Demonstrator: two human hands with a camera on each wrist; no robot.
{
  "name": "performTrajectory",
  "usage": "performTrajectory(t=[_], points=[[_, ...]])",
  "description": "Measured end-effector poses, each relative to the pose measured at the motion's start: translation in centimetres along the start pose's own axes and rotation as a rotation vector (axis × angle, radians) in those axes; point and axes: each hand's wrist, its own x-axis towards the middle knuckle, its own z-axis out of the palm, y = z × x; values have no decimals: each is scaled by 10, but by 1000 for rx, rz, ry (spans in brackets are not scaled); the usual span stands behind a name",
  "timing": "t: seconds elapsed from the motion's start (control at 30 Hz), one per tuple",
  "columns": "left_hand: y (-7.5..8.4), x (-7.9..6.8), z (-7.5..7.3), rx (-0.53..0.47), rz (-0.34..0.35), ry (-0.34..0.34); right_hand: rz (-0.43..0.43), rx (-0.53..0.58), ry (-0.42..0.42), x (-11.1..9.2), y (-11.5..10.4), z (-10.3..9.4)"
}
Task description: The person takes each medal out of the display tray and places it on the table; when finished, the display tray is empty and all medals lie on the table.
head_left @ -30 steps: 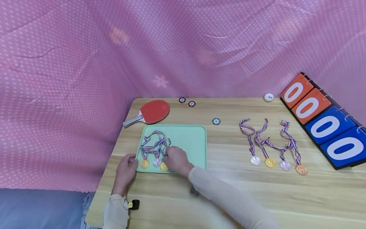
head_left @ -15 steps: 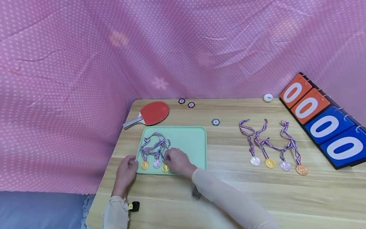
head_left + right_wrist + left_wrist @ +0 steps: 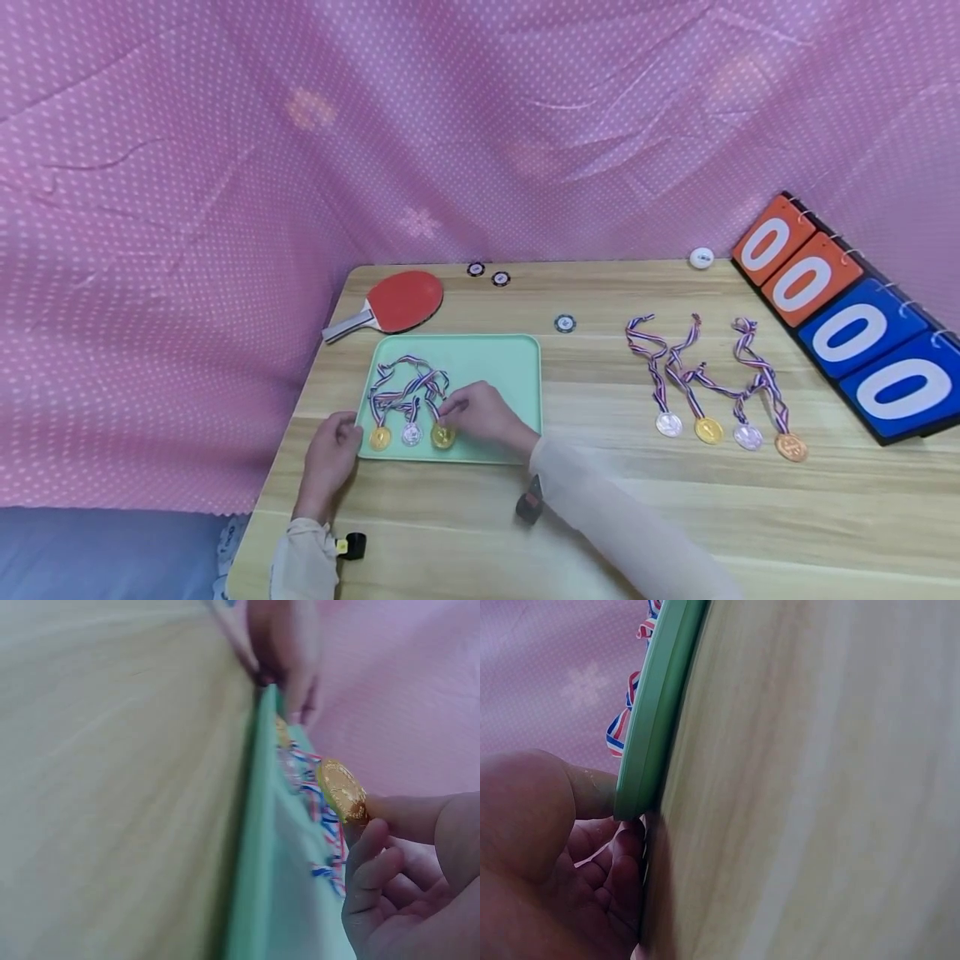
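Note:
My right hand point(image 3: 483, 412) is over the right part of a mint-green tray point(image 3: 517, 358), pinching a gold medal point(image 3: 343, 789) by its edge between thumb and fingers. The medal's striped ribbon point(image 3: 330, 825) trails down into the tray. Along the tray's near side lie another gold-coloured medal point(image 3: 380, 437) and a silver medal point(image 3: 412, 433), their ribbons tangled behind them. At the tray's near left corner, my left hand point(image 3: 332, 450) grips the rim. In the left wrist view its thumb point(image 3: 592, 791) rests against the rim, with fingers curled beneath.
Right of the tray lie several ribboned medals point(image 3: 708, 430). A flip scoreboard point(image 3: 847, 325) stands at far right. Behind the tray are a red table-tennis bat point(image 3: 405, 302), chips point(image 3: 566, 323) and a white round object point(image 3: 702, 258). A pink curtain point(image 3: 480, 125) hangs behind.
The right hand has moved slightly right, and the gold medal it holds has shifted right, away from the silver one. My left hand stays at the tray's corner.

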Motion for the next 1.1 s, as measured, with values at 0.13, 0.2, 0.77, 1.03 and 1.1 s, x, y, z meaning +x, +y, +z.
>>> performTrajectory(t=[0.13, 0.2, 0.77, 1.03, 1.1], points=[[-1, -1, 1, 0, 0, 3, 15, 40, -39, -2, -10, -14], [-2, -2, 1, 2, -1, 1, 32, 57, -74, -4, -17, -21], [2, 1, -2, 10, 12, 2, -38, 127, -289, -27, -67, -95], [0, 0, -2, -10, -4, -6, -90, 143, -312, -50, -72, -129], [-1, 0, -2, -9, -4, -5, -91, 152, -308, -55, -68, -137]])
